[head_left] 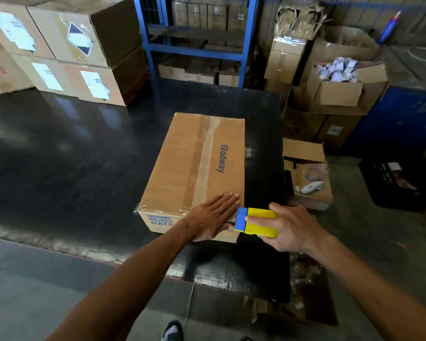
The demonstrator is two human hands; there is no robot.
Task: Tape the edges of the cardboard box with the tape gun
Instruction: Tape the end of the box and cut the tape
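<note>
The right hand (289, 227) is wrapped around the yellow body of the tape gun (256, 221), whose blue head touches the near right corner of the cardboard box (194, 168). Just left of it, the left hand (212, 216) lies flat with fingers together, palm pressed on the box's near edge. The box stretches away from both hands on the black table (71, 156), a tape strip (204, 163) running down its lid. Beyond, to the far left, stand stacked cartons (67, 50).
</note>
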